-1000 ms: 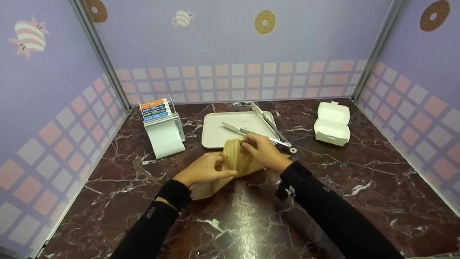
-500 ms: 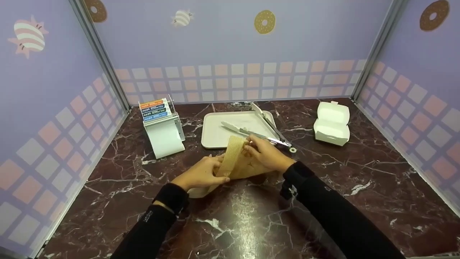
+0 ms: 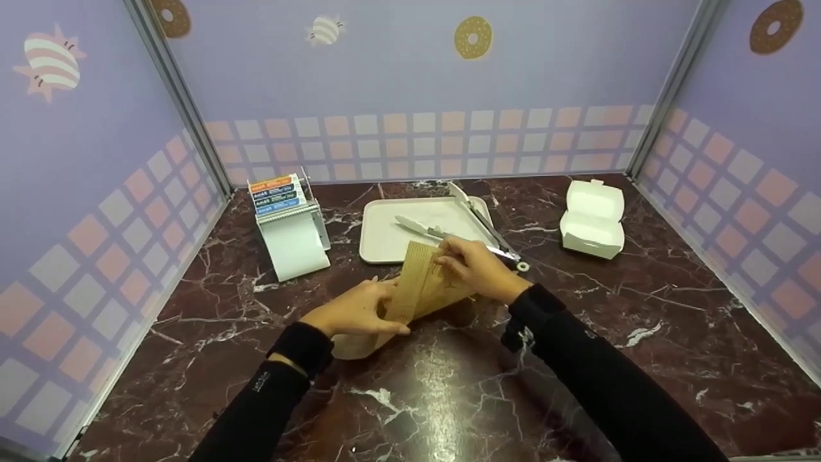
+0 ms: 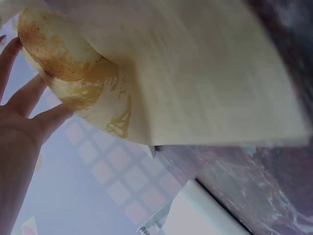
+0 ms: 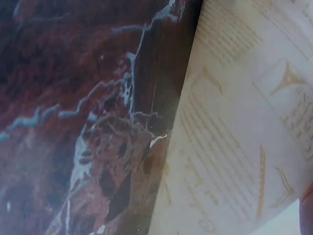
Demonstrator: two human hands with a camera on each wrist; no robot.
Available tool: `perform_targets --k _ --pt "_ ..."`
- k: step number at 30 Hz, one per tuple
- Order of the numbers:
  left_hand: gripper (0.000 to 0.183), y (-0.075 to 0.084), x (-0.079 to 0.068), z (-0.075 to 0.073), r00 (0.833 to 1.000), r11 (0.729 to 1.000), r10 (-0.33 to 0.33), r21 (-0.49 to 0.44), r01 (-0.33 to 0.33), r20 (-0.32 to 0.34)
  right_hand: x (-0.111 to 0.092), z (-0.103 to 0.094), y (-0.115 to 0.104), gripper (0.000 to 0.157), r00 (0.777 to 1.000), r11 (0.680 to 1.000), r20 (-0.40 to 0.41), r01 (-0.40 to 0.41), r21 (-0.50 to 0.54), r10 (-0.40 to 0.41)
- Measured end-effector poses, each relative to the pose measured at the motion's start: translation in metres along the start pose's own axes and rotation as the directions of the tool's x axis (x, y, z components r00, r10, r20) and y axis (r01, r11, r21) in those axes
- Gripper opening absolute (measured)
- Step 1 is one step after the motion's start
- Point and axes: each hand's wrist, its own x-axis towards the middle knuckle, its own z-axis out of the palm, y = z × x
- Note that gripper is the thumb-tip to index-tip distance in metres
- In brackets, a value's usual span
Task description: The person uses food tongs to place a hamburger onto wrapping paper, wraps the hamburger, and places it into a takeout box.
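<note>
Between my hands is a sheet of tan printed wrapping paper (image 3: 410, 282), folded up and tilted above the tabletop. My left hand (image 3: 359, 309) holds its left part, thumb in front and fingers behind. In the left wrist view, a browned bun (image 4: 54, 46) lies within the paper, the left fingers supporting it from outside; the paper hides the rest of it. My right hand (image 3: 478, 269) pinches the paper's upper right edge with curled fingers. The right wrist view shows the printed paper (image 5: 225, 142) and a bit of finger at the edge.
Behind the hands lies a cream tray (image 3: 385, 228) with tongs (image 3: 417, 227) across it, overhanging its right side. A label dispenser (image 3: 292, 224) stands at back left. An open white clamshell box (image 3: 593, 221) sits at back right on the dark marble tabletop (image 3: 616, 359).
The striped paper strip has gone from curving upright to lying flatter and slanted. My left hand has moved slightly left and down; my right hand has shifted a little right.
</note>
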Motion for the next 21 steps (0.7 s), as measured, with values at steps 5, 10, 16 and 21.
perform_targets --k 5,10,16,21 --pt "0.023 0.0031 0.0015 0.0012 1.0 1.0 0.015 -0.005 -0.015 0.01 -0.0003 -0.002 -0.0007 0.009 1.0 0.999 0.026 -0.002 0.046 0.001" --pt "0.015 0.0019 -0.001 0.0011 1.0 1.0 -0.015 0.001 0.015 0.001 0.0002 -0.0016 -0.0021 0.007 0.998 0.999 0.046 -0.038 0.031 0.037" --pt "0.018 -0.0005 -0.0021 0.0007 0.997 0.999 -0.024 0.028 0.026 -0.071 -0.0001 -0.0007 -0.0017 0.007 0.997 0.996 0.002 -0.076 0.053 0.076" --pt "0.034 -0.0002 0.0001 0.0038 0.991 0.999 0.026 0.048 -0.02 -0.132 0.0011 0.0026 -0.0029 0.011 0.997 0.994 -0.034 -0.073 0.077 0.076"
